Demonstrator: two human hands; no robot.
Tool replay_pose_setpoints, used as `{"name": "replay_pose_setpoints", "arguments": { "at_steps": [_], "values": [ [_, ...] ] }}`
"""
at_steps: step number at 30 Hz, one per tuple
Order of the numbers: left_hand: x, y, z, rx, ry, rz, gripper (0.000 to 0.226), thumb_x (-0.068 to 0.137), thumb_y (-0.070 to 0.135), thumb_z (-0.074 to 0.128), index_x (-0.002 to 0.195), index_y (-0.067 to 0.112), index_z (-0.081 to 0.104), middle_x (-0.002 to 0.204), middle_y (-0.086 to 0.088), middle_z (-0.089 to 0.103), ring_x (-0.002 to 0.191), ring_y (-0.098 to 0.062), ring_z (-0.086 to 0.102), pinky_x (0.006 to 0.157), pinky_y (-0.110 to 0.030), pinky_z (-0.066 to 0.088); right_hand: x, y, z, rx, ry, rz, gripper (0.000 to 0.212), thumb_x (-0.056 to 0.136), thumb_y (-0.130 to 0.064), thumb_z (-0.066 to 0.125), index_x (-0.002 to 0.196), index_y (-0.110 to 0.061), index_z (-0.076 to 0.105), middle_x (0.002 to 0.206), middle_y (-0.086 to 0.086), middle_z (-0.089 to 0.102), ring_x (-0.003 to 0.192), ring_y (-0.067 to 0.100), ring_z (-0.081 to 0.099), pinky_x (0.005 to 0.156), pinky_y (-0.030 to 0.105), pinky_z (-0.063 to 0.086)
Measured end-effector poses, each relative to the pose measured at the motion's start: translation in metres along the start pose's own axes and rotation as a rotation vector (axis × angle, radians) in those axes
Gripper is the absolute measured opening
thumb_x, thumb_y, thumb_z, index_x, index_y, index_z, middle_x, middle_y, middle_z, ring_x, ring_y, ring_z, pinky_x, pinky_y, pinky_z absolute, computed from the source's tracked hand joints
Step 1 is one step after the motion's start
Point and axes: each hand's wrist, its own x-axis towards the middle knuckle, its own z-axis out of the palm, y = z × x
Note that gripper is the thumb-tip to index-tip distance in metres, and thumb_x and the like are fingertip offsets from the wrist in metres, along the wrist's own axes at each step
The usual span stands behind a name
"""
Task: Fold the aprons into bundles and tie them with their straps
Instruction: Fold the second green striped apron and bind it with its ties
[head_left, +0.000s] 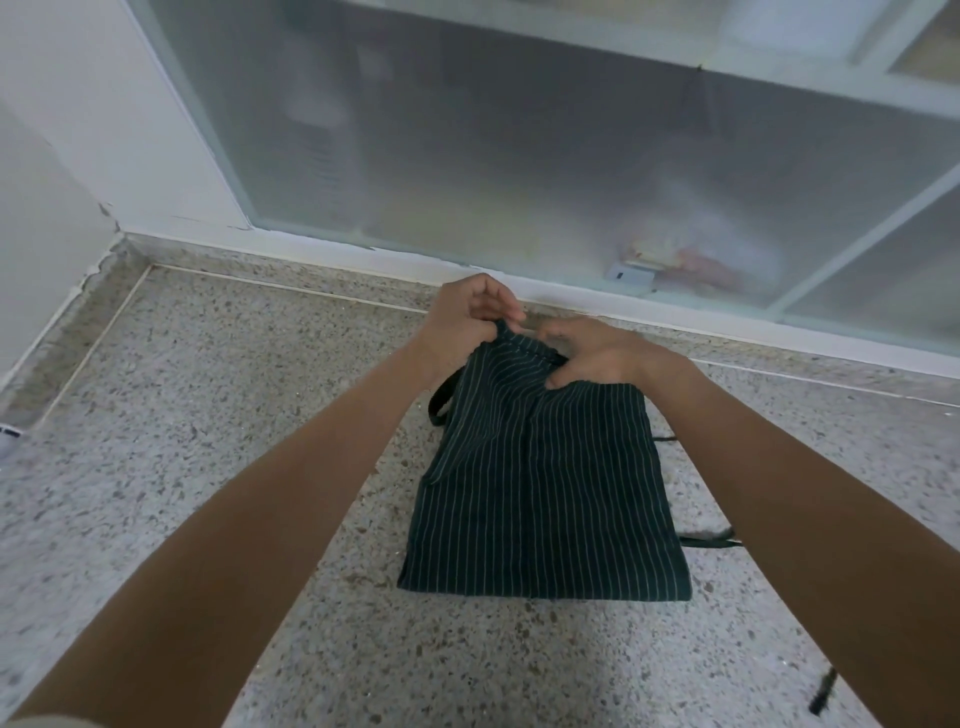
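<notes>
A dark green apron with thin white stripes (550, 488) lies folded into a rectangle on the speckled floor. Its far end is lifted off the floor. My left hand (467, 312) pinches the far left corner of that end. My right hand (597, 353) grips the far edge just to the right, fingers curled into the cloth. A black strap loop (439, 402) sticks out at the left side under my left forearm. Thin strap ends (711, 540) poke out at the right side, partly hidden by my right forearm.
The speckled terrazzo floor (208, 441) spreads all around the apron. A frosted glass partition (519, 156) in a white frame stands right behind it. A white wall (78, 130) closes the left side. A black strap piece (823, 699) lies at the lower right.
</notes>
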Motion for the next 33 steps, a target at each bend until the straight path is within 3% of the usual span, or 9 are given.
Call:
{"name": "replay_pose_setpoints", "arguments": {
  "at_steps": [4, 10, 14, 18, 20, 22, 24, 28, 33],
  "values": [
    [-0.007, 0.001, 0.000, 0.024, 0.018, -0.026, 0.040, 0.073, -0.027, 0.051, 0.088, 0.009, 0.060, 0.088, -0.002, 0.065, 0.072, 0.000, 0.065, 0.072, -0.015, 0.051, -0.002, -0.003, -0.005, -0.357, 0.188, -0.008, 0.035, 0.080, -0.028, 0.071, 0.108, -0.017, 0.053, 0.113, 0.006, 0.054, 0.106, 0.026, 0.050, 0.079, 0.033, 0.040],
    [-0.008, 0.010, -0.008, 0.138, -0.014, -0.198, 0.035, 0.081, -0.012, 0.056, 0.112, 0.001, 0.064, 0.117, -0.010, 0.062, 0.097, -0.014, 0.057, 0.083, -0.018, 0.046, -0.004, -0.006, -0.009, -0.493, 0.050, 0.165, 0.059, 0.084, -0.034, 0.066, 0.137, -0.023, 0.042, 0.130, 0.006, 0.052, 0.115, 0.027, 0.052, 0.081, 0.033, 0.043],
    [-0.007, 0.010, -0.017, 0.291, -0.025, -0.232, 0.036, 0.085, 0.001, 0.062, 0.121, -0.003, 0.059, 0.122, -0.011, 0.060, 0.106, -0.016, 0.054, 0.094, -0.021, 0.036, -0.006, -0.004, -0.011, -0.338, 0.119, 0.180, 0.044, 0.084, -0.026, 0.067, 0.125, -0.018, 0.053, 0.106, 0.006, 0.063, 0.079, 0.020, 0.059, 0.077, 0.031, 0.050],
    [-0.011, 0.012, -0.021, 0.338, -0.086, -0.172, 0.021, 0.084, 0.008, 0.066, 0.104, 0.000, 0.067, 0.094, -0.007, 0.065, 0.084, -0.014, 0.058, 0.084, -0.024, 0.039, -0.004, -0.004, -0.014, -0.166, 0.211, 0.099, 0.051, 0.084, -0.004, 0.061, 0.131, -0.015, 0.045, 0.114, 0.008, 0.056, 0.097, 0.021, 0.051, 0.076, 0.025, 0.037],
    [-0.012, 0.011, -0.021, 0.382, -0.101, -0.147, 0.020, 0.085, 0.010, 0.066, 0.102, 0.001, 0.066, 0.094, -0.002, 0.064, 0.086, -0.011, 0.058, 0.086, -0.022, 0.039, 0.000, -0.008, -0.014, -0.091, 0.262, -0.024, 0.067, 0.080, 0.007, 0.057, 0.139, -0.018, 0.039, 0.130, 0.011, 0.051, 0.118, 0.027, 0.048, 0.092, 0.030, 0.040],
    [-0.013, 0.012, -0.020, 0.353, -0.144, -0.127, 0.014, 0.086, 0.007, 0.063, 0.099, 0.003, 0.064, 0.094, 0.001, 0.064, 0.085, -0.006, 0.060, 0.089, -0.021, 0.043, 0.006, -0.015, -0.012, -0.093, 0.276, -0.178, 0.079, 0.077, 0.015, 0.053, 0.144, -0.023, 0.036, 0.149, 0.009, 0.035, 0.137, 0.028, 0.030, 0.114, 0.040, 0.027],
    [-0.013, 0.013, -0.018, 0.298, -0.214, -0.128, 0.012, 0.089, 0.002, 0.058, 0.100, 0.005, 0.060, 0.100, 0.001, 0.066, 0.089, -0.006, 0.062, 0.088, -0.018, 0.047, 0.010, -0.026, -0.011, -0.111, 0.246, -0.279, 0.081, 0.078, 0.020, 0.046, 0.144, -0.027, 0.034, 0.155, 0.005, 0.023, 0.144, 0.021, 0.017, 0.118, 0.035, 0.014],
    [-0.015, 0.012, -0.018, 0.275, -0.227, -0.164, 0.016, 0.094, 0.001, 0.047, 0.109, 0.002, 0.053, 0.106, -0.005, 0.060, 0.096, -0.015, 0.057, 0.081, -0.019, 0.044, 0.015, -0.039, -0.012, 0.046, 0.181, -0.160, 0.082, 0.083, 0.019, 0.043, 0.147, -0.029, 0.023, 0.147, 0.006, 0.038, 0.133, 0.021, 0.039, 0.103, 0.030, 0.038],
    [-0.017, 0.007, -0.024, 0.199, -0.184, -0.219, 0.014, 0.095, -0.002, 0.043, 0.103, 0.007, 0.051, 0.088, -0.001, 0.058, 0.081, -0.012, 0.055, 0.069, -0.017, 0.044, 0.006, -0.024, -0.009, 0.116, -0.109, 0.026, 0.073, 0.080, 0.009, 0.056, 0.140, -0.025, 0.035, 0.142, 0.002, 0.043, 0.128, 0.016, 0.041, 0.099, 0.032, 0.042]
  ]
}}
